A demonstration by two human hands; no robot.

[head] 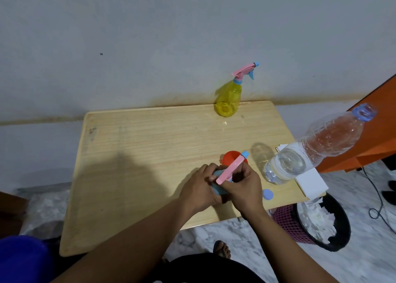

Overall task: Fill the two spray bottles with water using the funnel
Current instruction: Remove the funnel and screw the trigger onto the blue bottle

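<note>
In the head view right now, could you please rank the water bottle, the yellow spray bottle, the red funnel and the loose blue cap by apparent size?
1. Water bottle, largest, though nearness to the camera inflates it.
2. Yellow spray bottle, farther back.
3. Red funnel, partly hidden by the spray head.
4. Loose blue cap, smallest.

This looks like a plain room in a home. A low wooden table (150, 154) stands against a stained, bare grey wall (150, 36) on a marble-patterned floor (364, 261), beside a wastebasket (317, 225) of crumpled paper and orange furniture (377, 132).
</note>
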